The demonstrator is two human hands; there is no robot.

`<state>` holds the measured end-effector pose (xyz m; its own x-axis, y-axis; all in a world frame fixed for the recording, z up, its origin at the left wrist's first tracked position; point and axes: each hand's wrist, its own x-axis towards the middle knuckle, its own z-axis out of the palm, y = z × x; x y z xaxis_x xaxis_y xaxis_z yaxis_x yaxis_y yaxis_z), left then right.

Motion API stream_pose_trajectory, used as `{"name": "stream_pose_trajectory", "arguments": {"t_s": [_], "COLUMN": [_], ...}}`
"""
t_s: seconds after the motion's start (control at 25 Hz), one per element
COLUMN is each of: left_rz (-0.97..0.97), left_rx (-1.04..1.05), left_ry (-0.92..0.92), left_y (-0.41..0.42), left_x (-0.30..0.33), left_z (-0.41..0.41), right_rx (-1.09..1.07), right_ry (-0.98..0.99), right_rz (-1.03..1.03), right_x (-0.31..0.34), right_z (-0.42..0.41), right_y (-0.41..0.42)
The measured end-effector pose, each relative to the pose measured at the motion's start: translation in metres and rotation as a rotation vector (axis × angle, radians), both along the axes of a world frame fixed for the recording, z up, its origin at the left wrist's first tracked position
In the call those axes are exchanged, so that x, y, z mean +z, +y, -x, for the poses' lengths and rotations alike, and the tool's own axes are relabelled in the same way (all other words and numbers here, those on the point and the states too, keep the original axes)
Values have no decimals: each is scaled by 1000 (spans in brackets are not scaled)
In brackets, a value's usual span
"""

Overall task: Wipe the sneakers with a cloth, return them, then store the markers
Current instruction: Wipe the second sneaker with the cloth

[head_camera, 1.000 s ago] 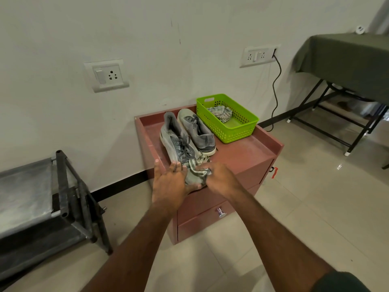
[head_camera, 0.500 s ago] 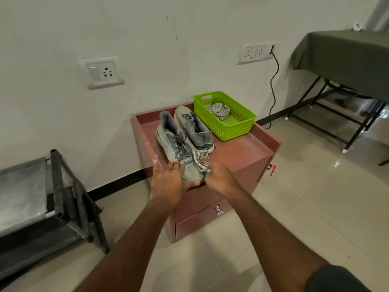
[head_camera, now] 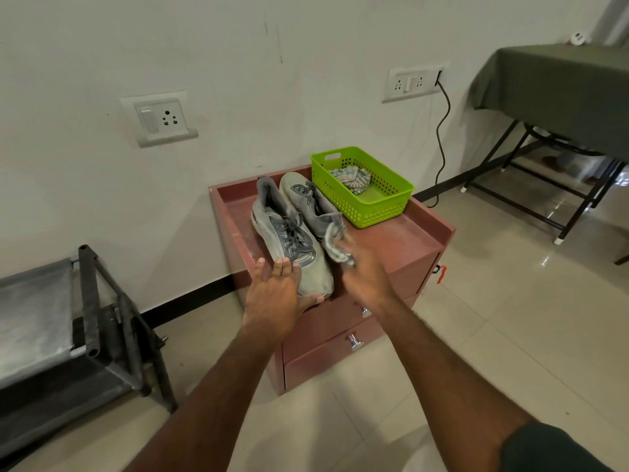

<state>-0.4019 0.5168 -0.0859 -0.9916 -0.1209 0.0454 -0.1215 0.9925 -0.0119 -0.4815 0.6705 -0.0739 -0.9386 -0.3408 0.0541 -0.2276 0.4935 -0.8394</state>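
Two grey sneakers lie side by side on top of a reddish drawer cabinet [head_camera: 405, 233]. The left sneaker [head_camera: 289, 236] points its toe at me; my left hand [head_camera: 277, 294] lies flat against its toe, thumb under the tip. My right hand [head_camera: 366, 272] is shut on a pale cloth [head_camera: 333, 245], blurred with motion, just right of that toe and in front of the right sneaker [head_camera: 313, 206]. No markers are visible.
A green plastic basket [head_camera: 381, 212] with a striped rag [head_camera: 352, 178] stands at the cabinet's back right. A dark metal rack [head_camera: 102, 321] stands on the left. A table under a green cover [head_camera: 558, 90] is at the right. A black cord [head_camera: 442, 144] hangs from the wall socket.
My right hand with the cloth has moved off the left sneaker's toe to the right and slightly up. My left hand stays on the toe. The view has shifted a little.
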Motion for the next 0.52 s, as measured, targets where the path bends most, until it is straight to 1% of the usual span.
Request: {"name": "stream_pose_trajectory", "arguments": {"t_s": [0.04, 0.08, 0.16, 0.24, 0.28, 0.32, 0.4, 0.44, 0.48, 0.52], "left_rz": [-5, -9, -16, -7, 18, 40, 16, -8, -21, -21], "left_rx": [0, 0, 4, -1, -12, -26, -29, -22, -21, -22], "left_ry": [2, 6, 11, 21, 27, 28, 44, 44, 39, 32], "left_y": [1, 1, 0, -3, -4, -4, -4, -4, -4, -4], "left_x": [0, 0, -2, -5, -7, -9, -10, -8, -6, -4], "left_z": [0, 0, 1, 2, 3, 3, 2, 1, 1, 0], "right_rx": [123, 179, 154, 153, 175, 159, 7, -84, -150, -175], "right_ry": [-30, -34, 3, -28, -81, -152, -227, -176, -66, 25], "right_rz": [-103, -184, -319, -354, -297, -187, 98, 175, 156, 68], "right_x": [-4, -3, 7, 21, 25, 25, 24, 23, 20, 19], "right_z": [-5, -8, -11, -15, -16, -15, -15, -15, -11, -11], "right_y": [-6, -11, -14, -10, -6, -2, 4, 6, 6, 6]}}
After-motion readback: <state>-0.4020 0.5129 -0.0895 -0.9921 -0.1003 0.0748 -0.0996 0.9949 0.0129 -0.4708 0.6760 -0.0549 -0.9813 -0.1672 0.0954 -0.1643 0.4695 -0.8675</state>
